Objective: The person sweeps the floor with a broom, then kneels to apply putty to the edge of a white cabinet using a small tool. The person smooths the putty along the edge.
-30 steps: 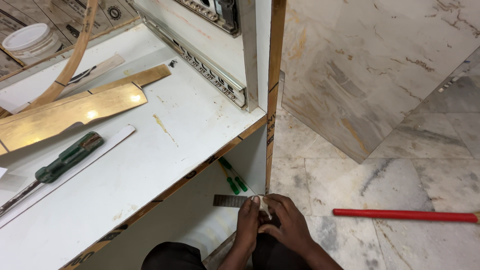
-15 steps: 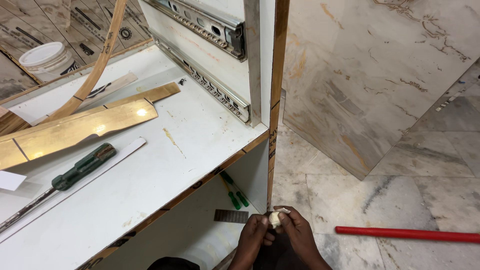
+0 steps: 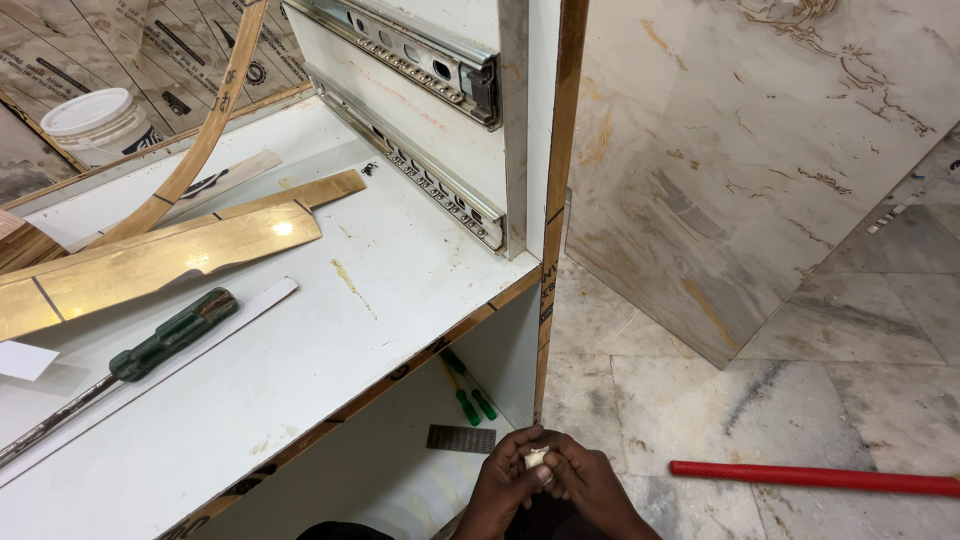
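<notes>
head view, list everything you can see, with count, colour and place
white laminate cabinet panel: 1, white, left
metal drawer slides: 2, silver, on the upright panel
green-handled screwdriver: 1, green, on the panel
gold edge-band strips: several, gold, upper left
white plastic bucket: 1, white, top left
small green-handled tools: 2, green, lower shelf
dark grey rectangular pad: 1, beside them
red rod: 1, red, marble floor
small whitish lump: 1, between both hands
left hand, right hand: pinching the lump

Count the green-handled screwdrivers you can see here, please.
3. One large green-handled screwdriver lies on the white panel. Two small green-handled ones lie side by side under that panel, beyond the hands. More could be hidden beneath it.
</notes>
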